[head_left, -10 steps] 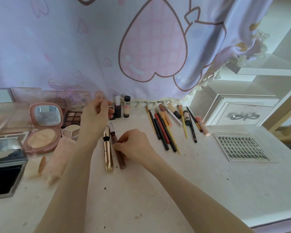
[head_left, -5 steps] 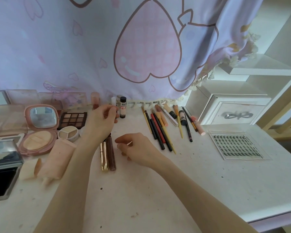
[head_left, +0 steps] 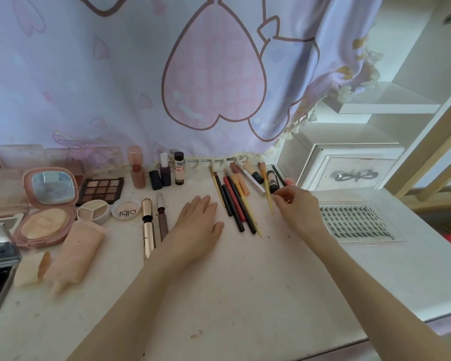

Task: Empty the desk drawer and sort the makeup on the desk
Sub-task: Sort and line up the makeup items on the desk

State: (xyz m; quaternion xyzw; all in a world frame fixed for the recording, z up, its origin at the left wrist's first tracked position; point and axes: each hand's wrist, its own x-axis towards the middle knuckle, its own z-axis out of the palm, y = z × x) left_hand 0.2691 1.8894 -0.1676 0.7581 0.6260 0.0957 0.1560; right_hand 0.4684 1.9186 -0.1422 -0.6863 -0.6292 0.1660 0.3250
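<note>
While left hand [head_left: 197,225] lies flat, right hand [head_left: 294,207] seemingly pinches yellow pencil [head_left: 267,190], long axis front-to-back.

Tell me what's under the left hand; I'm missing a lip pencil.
The left hand lies flat on bare desk. Nothing pokes out around it, though anything small beneath the palm would be hidden.

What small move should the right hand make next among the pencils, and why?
Probably lower the right hand onto the yellow pencil just below its curled fingers and slide it left to join the pencil row. It lies apart from that row, near the small black tube. The left hand rests flat on the desk.
</note>
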